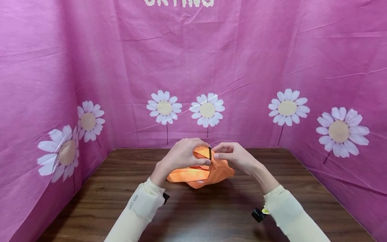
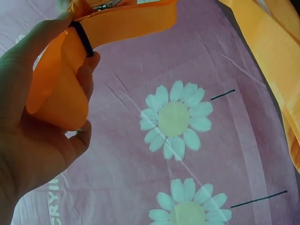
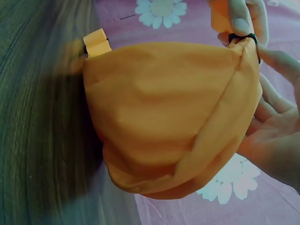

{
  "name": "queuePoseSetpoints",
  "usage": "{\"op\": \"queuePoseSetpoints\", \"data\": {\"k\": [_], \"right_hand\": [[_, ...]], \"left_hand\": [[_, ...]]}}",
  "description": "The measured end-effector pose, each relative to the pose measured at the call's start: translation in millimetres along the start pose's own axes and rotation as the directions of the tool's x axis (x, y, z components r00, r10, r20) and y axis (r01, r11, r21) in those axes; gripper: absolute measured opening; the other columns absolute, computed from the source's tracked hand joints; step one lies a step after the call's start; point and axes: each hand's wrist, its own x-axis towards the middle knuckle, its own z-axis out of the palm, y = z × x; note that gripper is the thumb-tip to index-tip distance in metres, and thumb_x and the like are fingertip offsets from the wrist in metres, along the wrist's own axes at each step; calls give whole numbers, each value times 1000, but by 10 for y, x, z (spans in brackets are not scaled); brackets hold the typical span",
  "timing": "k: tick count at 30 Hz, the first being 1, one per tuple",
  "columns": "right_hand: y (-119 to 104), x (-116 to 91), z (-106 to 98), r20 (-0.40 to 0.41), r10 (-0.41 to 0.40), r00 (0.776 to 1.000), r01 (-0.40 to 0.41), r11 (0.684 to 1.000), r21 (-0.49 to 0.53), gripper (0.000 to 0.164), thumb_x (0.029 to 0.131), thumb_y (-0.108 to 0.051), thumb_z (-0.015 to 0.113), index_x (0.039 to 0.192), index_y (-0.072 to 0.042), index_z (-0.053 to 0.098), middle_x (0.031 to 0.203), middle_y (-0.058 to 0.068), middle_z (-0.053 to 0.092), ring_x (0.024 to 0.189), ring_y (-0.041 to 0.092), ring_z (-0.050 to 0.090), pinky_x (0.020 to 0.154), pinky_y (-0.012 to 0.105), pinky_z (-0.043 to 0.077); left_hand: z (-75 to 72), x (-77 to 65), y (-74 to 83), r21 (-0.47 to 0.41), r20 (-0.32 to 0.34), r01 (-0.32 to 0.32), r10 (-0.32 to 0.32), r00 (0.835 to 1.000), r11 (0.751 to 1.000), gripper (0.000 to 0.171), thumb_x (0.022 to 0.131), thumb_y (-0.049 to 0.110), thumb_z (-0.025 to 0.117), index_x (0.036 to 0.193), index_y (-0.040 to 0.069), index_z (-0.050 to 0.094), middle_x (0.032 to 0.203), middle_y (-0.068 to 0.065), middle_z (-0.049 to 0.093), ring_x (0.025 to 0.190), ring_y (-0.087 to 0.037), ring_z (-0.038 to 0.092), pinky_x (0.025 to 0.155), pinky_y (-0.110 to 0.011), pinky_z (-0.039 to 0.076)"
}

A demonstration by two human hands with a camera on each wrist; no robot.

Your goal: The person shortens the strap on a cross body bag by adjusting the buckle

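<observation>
An orange fabric bag (image 1: 222, 171) with a wide strap (image 2: 131, 22) is held up over the table. My left hand (image 1: 181, 153) grips a loop of the strap, thumb and fingertips at the two ends of a narrow black band (image 2: 82, 38) around it. The bag's corner bunches up at this band, as the right wrist view shows. From the other side my right hand (image 1: 239, 157) pinches the bag beside the band with thumb and forefinger. In the right wrist view the bag hides some of the right fingers.
Under the hands lies a dark wood-grain table (image 1: 193, 215). A pink curtain (image 1: 242, 60) with printed daisies stands around its back and sides. Black wrist cameras (image 1: 258, 215) sit at both light sleeves (image 1: 290, 208).
</observation>
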Motion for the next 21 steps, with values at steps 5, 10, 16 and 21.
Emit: {"op": "queuePoseSetpoints", "data": {"k": [5, 10, 16, 21], "right_hand": [[-17, 21, 58, -64, 66, 996, -64, 997, 43, 27, 95, -19, 74, 113, 2, 70, 100, 16, 70, 92, 25, 66, 80, 35, 53], [-94, 18, 106, -146, 110, 983, -110, 994, 6, 26, 91, -18, 77, 107, 1, 70, 95, 15, 71, 90, 27, 67, 80, 37, 54], [-137, -4, 60, -169, 114, 979, -96, 989, 111, 16, 93, -11, 72, 103, 1, 70, 89, 11, 70, 82, 23, 64, 74, 34, 54], [-212, -27, 6, -153, 62, 986, -21, 965, 260, 8, 95, -5, 66, 101, -1, 69, 88, 8, 68, 80, 19, 62, 74, 30, 53]], "left_hand": [[50, 1, 22, 19, -59, -43, 44, 997, 999, 48, 79, 44, 88, 117, 19, 75, 107, 11, 72, 90, -6, 63, 81, -32, 49], [48, 10, 16, 15, -142, -55, 56, 988, 998, 55, 75, 43, 91, 121, 19, 72, 109, 9, 73, 93, -6, 65, 86, -38, 45], [37, 13, -82, -59, -194, -22, 10, 981, 998, 76, 73, 50, 91, 138, 22, 62, 116, 13, 68, 93, -3, 61, 87, -37, 43], [87, 32, -184, -251, -232, -33, -27, 972, 967, 100, 69, 53, 92, 153, 26, 45, 127, 12, 62, 101, -6, 61, 88, -32, 50]]}}
